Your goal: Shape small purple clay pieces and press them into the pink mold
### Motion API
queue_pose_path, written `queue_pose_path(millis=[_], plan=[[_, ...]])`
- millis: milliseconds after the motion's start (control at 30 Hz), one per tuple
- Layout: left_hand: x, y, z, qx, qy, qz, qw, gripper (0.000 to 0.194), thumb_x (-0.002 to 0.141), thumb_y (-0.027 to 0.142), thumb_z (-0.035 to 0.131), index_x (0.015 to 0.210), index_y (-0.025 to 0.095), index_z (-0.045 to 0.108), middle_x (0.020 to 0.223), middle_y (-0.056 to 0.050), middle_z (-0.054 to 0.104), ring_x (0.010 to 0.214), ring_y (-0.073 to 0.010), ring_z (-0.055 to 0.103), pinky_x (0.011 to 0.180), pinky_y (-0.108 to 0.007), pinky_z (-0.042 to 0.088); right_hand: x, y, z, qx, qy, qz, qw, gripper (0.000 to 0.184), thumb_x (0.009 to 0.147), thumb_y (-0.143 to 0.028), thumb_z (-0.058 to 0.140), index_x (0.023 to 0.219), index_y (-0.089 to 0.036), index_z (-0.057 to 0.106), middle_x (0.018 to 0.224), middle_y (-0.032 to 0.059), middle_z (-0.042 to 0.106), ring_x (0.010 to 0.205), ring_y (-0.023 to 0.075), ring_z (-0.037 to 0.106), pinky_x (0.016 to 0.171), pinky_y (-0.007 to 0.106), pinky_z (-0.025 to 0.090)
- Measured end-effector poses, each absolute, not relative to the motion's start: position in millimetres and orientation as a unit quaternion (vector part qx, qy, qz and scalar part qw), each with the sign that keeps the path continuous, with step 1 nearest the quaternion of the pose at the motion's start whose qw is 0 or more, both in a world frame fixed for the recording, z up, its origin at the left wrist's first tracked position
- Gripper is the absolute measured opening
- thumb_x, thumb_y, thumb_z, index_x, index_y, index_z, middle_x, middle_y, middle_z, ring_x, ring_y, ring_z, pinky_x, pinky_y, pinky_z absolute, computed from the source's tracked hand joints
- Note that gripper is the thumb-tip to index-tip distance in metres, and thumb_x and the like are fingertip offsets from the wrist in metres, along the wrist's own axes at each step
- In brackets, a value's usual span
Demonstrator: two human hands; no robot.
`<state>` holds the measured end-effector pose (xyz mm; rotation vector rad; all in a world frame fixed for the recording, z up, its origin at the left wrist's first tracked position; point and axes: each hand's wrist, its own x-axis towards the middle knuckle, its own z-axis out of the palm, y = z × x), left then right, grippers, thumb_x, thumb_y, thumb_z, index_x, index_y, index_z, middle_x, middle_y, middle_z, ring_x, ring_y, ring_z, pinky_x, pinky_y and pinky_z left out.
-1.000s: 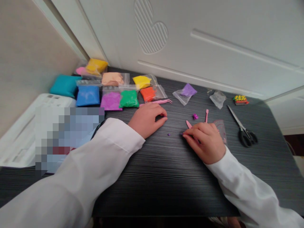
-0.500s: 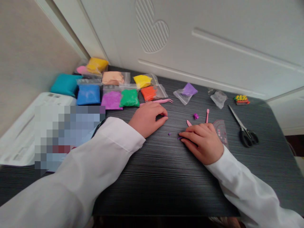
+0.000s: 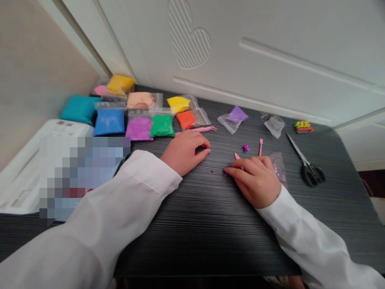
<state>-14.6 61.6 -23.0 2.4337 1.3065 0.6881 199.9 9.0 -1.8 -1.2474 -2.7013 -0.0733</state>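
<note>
no readable text or numbers show on anything.

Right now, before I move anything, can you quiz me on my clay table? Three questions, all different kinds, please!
1. True or false: the black-handled scissors lie to the right of the right hand.
2. Which bag of clay is nearest the left hand?
A) the teal one
B) the green one
C) the peach one
3. Fill in the missing colour: the curved-tip tweezers just behind the left hand are ____.

Key: 1. True; 2. B; 3. pink.
</note>
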Motion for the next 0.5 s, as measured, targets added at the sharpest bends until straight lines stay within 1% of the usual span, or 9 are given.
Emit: queue_pose_path(millis=[100,200,300,400,500], plan=[[-15,62,-23,0.844,0.455,0.242,0.149,0.015,0.076,0.028,0.047,0.08,0.018,0.058,0.086,-0.001,0.06,0.089,-0.0163,0.05,0.082,-0.031,0.036,206,7,8,-0.459,-0.883,-0.061,0.08,0.023,0.08,-0.028,0.046,0.1,-0.027,0.055,0.095,0.0004,0.059,0.08,0.0148,0.048,0.072,0.032,0.027],[-15,62,-23,0.843,0.454,0.243,0.153,0.015,0.076,0.027,0.047,0.08,0.018,0.058,0.087,-0.001,0.06,0.09,-0.0164,0.049,0.082,-0.031,0.036,214,4,16,-0.523,-0.848,-0.067,0.056,0.024,0.078,-0.036,0.046,0.093,-0.022,0.058,0.086,0.0027,0.06,0.077,0.0164,0.05,0.067,0.03,0.028],[-15,62,-22,0.845,0.454,0.237,0.155,0.015,0.077,0.027,0.046,0.081,0.018,0.058,0.086,-0.001,0.06,0.089,-0.016,0.05,0.082,-0.031,0.036,215,2,17,-0.561,-0.827,-0.044,0.0,0.027,0.077,-0.042,0.045,0.085,-0.021,0.06,0.079,0.0029,0.06,0.075,0.0174,0.052,0.063,0.029,0.027],[-15,62,-22,0.845,0.457,0.234,0.152,0.016,0.077,0.028,0.046,0.081,0.018,0.058,0.086,0.0,0.06,0.089,-0.0158,0.05,0.082,-0.031,0.036,209,0,13,-0.577,-0.815,-0.031,-0.042,0.027,0.079,-0.04,0.04,0.082,-0.021,0.06,0.076,0.0027,0.06,0.073,0.0176,0.053,0.063,0.03,0.027],[-14,62,-22,0.843,0.461,0.231,0.151,0.016,0.077,0.029,0.046,0.081,0.019,0.058,0.087,0.0,0.06,0.089,-0.0157,0.05,0.082,-0.031,0.036,202,-2,9,-0.584,-0.809,-0.05,-0.051,0.027,0.08,-0.035,0.038,0.076,-0.02,0.06,0.071,0.0024,0.06,0.067,0.0172,0.053,0.063,0.03,0.026]])
